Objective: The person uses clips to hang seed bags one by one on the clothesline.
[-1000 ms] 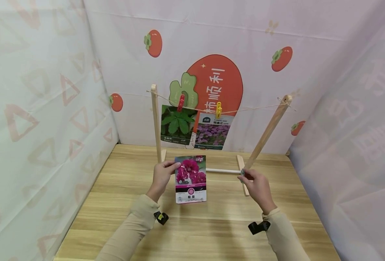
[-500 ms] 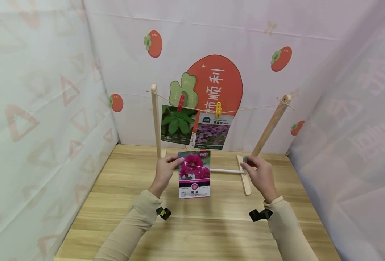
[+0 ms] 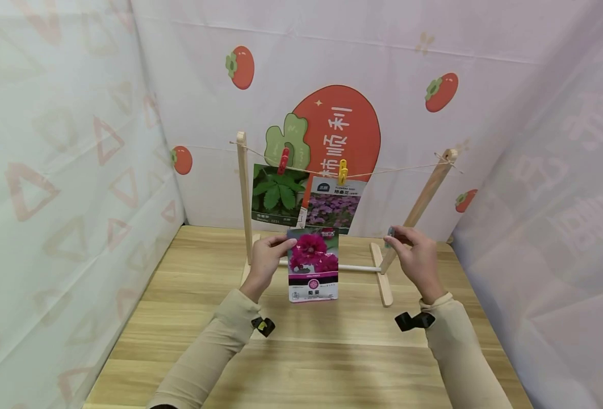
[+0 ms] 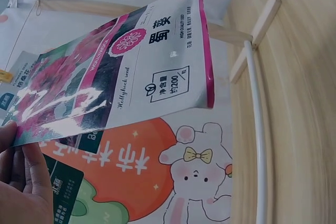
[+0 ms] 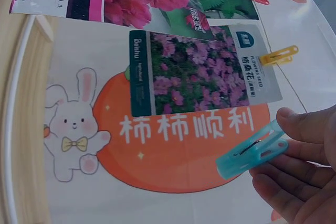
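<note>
By its upper left corner, my left hand (image 3: pixel 266 261) pinches a hollyhock seed packet (image 3: pixel 313 267) with magenta flowers, upright above the table. Between thumb and fingers my right hand (image 3: pixel 418 258) grips a teal clothespin (image 5: pixel 252 150), which is apart from the packet and below the string (image 3: pixel 398 170). On that string hang two other packets: a green-leaf packet (image 3: pixel 277 196) under a red clothespin (image 3: pixel 283 161), and a purple-flower packet (image 3: pixel 332 207) under a yellow clothespin (image 3: pixel 342 171). The held packet's top edge overlaps the bottom of the purple-flower packet in the head view.
Two wooden posts (image 3: pixel 426 196) carry the string. A white rod (image 3: pixel 360 267) joins their wooden feet (image 3: pixel 385 289) on the wood-grain table (image 3: pixel 312 363). Printed cloth (image 3: pixel 199 85) encloses the back and sides.
My left hand has moved the hollyhock packet up and slightly right. The right hand has lifted the teal clothespin up and right, away from the frame's foot. The hanging packets stay put.
</note>
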A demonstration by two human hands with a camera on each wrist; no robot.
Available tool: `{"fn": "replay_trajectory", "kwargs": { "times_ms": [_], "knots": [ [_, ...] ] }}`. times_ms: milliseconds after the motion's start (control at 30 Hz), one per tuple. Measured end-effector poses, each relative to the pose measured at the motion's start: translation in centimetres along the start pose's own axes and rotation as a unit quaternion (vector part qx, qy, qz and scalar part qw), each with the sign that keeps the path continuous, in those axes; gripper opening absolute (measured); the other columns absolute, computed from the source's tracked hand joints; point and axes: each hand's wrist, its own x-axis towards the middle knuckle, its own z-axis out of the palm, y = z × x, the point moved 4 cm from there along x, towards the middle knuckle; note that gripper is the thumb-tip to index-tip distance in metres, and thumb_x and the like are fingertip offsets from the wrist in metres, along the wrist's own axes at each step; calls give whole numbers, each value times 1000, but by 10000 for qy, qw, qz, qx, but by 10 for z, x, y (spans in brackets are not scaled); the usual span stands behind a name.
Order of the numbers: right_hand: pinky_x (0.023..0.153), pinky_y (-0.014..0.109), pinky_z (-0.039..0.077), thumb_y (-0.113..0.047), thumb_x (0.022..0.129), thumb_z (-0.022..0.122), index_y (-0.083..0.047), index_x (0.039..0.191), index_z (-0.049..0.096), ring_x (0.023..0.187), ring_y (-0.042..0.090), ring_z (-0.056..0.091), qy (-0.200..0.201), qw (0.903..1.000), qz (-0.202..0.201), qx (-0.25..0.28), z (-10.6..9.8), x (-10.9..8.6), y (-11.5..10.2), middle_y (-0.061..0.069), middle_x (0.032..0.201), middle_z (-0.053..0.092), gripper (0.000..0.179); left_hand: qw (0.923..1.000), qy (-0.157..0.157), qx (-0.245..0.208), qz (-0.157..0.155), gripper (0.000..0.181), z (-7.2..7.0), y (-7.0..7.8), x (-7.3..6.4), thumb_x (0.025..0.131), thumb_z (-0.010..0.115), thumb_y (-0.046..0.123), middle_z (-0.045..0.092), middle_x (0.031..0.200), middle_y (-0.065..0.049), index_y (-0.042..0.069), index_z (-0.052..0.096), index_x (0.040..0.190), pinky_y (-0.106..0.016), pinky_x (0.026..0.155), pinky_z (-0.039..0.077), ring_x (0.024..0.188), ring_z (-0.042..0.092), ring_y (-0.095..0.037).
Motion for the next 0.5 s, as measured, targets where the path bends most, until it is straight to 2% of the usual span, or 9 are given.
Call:
{"fn": "replay_trajectory", "kwargs": {
  "times_ms": [200, 233, 300, 400, 500],
  "knots": [
    [73, -5, 36, 3, 79, 76, 11, 101, 71, 76, 35, 68, 29, 10000, -22, -9, -7, 11, -5, 25, 91, 72, 24, 9999, -117, 7, 44, 27, 9, 7, 5, 87, 74, 16, 69, 92, -5, -3, 72, 105, -27, 75, 58, 75, 65, -8],
    [73, -5, 36, 3, 79, 76, 11, 101, 71, 76, 31, 68, 40, 10000, -36, -17, -8, 12, -6, 25, 91, 72, 24, 9999, -125, 61, 60, 27, 10, 8, 6, 87, 74, 17, 69, 93, -6, -2, 72, 106, -26, 75, 58, 76, 65, -8],
    [73, -4, 37, 4, 80, 75, 11, 101, 71, 76, 14, 67, 47, 10000, -57, 16, -10, 15, -7, 25, 91, 72, 23, 9997, -151, 161, 93, 28, 13, 11, 8, 87, 74, 18, 69, 95, -8, -1, 72, 107, -26, 75, 58, 76, 65, -8],
    [73, -4, 39, 6, 79, 75, 12, 100, 71, 79, -12, 55, 89, 9998, -94, 119, -14, 20, -7, 26, 91, 71, 22, 9993, -251, 253, 142, 29, 20, 14, 9, 87, 74, 18, 70, 98, -10, 0, 71, 109, -25, 76, 57, 77, 64, -6],
    [73, -4, 39, 7, 79, 75, 13, 99, 70, 81, -25, 46, 146, 9995, -162, 226, -16, 27, -9, 27, 90, 71, 21, 9987, -368, 257, 239, 29, 24, 20, 11, 88, 74, 17, 70, 100, -11, -1, 71, 110, -26, 76, 57, 79, 63, -6]
  ]
}}
